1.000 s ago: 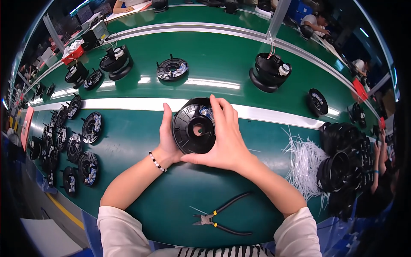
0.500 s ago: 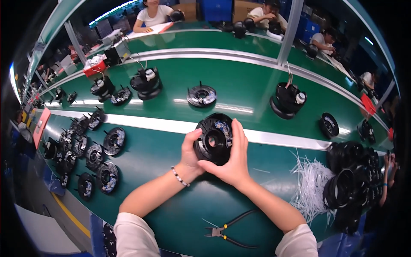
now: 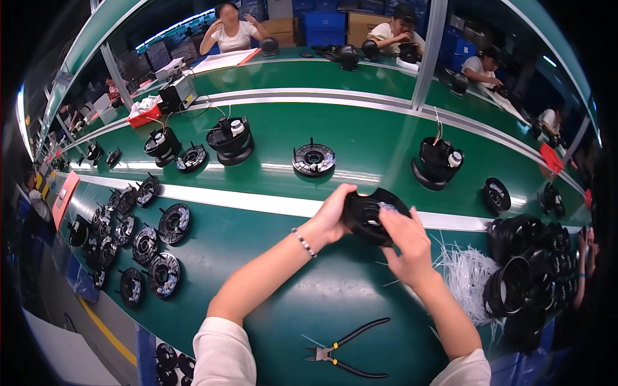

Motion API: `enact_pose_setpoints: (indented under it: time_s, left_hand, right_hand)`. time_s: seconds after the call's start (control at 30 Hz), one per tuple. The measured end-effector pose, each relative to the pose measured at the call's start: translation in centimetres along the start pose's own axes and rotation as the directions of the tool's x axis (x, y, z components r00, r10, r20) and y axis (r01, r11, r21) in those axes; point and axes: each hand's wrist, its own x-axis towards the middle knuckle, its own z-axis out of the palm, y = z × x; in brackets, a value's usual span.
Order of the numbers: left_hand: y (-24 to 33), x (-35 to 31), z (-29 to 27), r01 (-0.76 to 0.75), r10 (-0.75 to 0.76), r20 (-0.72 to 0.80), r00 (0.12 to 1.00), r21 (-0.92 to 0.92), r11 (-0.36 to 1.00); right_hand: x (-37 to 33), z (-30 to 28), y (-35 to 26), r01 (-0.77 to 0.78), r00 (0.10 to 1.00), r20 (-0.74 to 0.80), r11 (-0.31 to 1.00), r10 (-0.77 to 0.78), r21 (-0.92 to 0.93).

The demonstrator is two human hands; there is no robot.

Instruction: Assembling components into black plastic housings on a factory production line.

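My left hand [image 3: 333, 213] curls its fingers around the left rim of a round black plastic part [image 3: 373, 215], clamped on it and holding it tilted up off the green table [image 3: 309, 302]. My right hand [image 3: 405, 241] grips the same part from its lower right, thumb and fingertips pinched together at a small pale spot near the top edge. I judge this two-handed hold keeps the disc steady while the right fingers work at that spot.

Just right of my right hand lies a heap of thin white ties [image 3: 470, 276], within easy reach. Beyond it sits a stack of black rings [image 3: 521, 270]. Near my body, black-handled pliers [image 3: 347, 350] lie flat, apart from both hands. To my left, many similar black discs [image 3: 138, 248] are laid out in rows. Across a white stripe, on the green belt [image 3: 360, 138], stand a flat spoked disc [image 3: 313, 159] and a taller black assembly [image 3: 438, 164]. Nothing lies between my hands and the ties. Other people sit at the far side.
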Motion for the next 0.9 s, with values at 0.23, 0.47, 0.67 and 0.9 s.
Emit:
enact_pose_setpoints:
  time_s: [0.23, 0.47, 0.67, 0.9]
  left_hand:
    - [-0.9, 11.7, 3.1, -0.123, 0.121, -0.029, 0.992, -0.113, 0.986]
    - [-1.3, 18.7, 3.9, -0.259, 0.264, -0.089, 0.961, 0.059, 0.964]
    - [-2.7, 16.2, 6.1, -0.531, 0.766, -0.058, 0.640, 0.688, 0.495]
    - [4.2, 13.7, -2.0, 0.021, 0.924, 0.188, 0.334, 0.978, -0.207]
  right_hand:
    - [-6.3, -11.3, -2.1, -0.120, 0.992, -0.051, 0.982, 0.114, -0.143]
    - [-15.1, -21.0, 2.5, -0.342, 0.935, -0.275, 0.778, 0.225, -0.527]
    - [-19.5, -22.7, 7.5, -0.601, 0.783, -0.318, 0.520, 0.535, -0.607]
    - [-19.5, -21.5, 8.1, -0.609, 0.791, -0.393, 0.538, 0.470, -0.583]
